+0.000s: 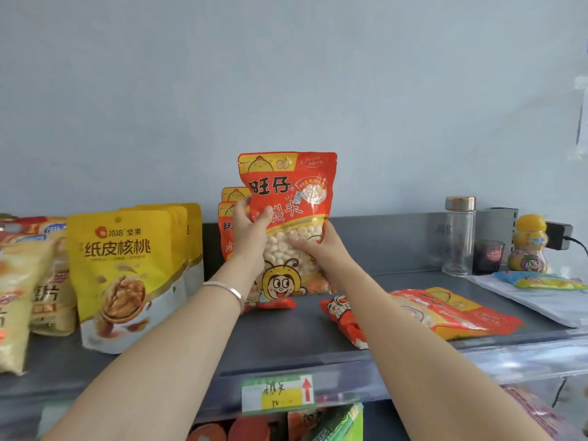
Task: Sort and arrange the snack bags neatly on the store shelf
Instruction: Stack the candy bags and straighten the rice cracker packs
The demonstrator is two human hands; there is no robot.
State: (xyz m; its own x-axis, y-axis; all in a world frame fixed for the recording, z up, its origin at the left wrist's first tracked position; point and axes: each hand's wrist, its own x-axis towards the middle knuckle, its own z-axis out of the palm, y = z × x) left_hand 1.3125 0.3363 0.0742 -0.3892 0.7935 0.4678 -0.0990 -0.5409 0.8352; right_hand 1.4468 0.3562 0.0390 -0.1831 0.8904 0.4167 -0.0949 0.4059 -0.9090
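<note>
A red Wangzai snack bag (288, 198) stands upright at the middle of the grey shelf (286, 338), held between both hands with its printed face to the camera. Its bottom edge is down at the shelf surface. The left hand (249, 232) grips the bag's left edge, thumb curled over the front and fingers out of sight behind. A silver bracelet (227, 289) sits on that wrist. The right hand (318, 243) clasps the bag's lower right edge, its fingers lying across the clear window where the small pale snacks show, though blur hides how they lie.

Directly behind the held bag, at its left side, two more red bags (234, 194) of the same kind stand upright, one behind the other. To its lower right, a few matching bags (445, 313) lie flat on the shelf, apart from it. Left of it stands a row of yellow walnut bags (124, 265), and further left are beige snack bags (19, 297).

Well to the right of the held bag, at the back of the shelf, stand a clear bottle (459, 237), a small dark cup (488, 256) and a yellow-capped jar (529, 246). A blue-and-yellow packet (541, 280) lies flat just in front of the jar. Below the held bag, on the shelf's front rail, hangs a green-and-yellow price tag (276, 393) with a red arrow pointing up.
</note>
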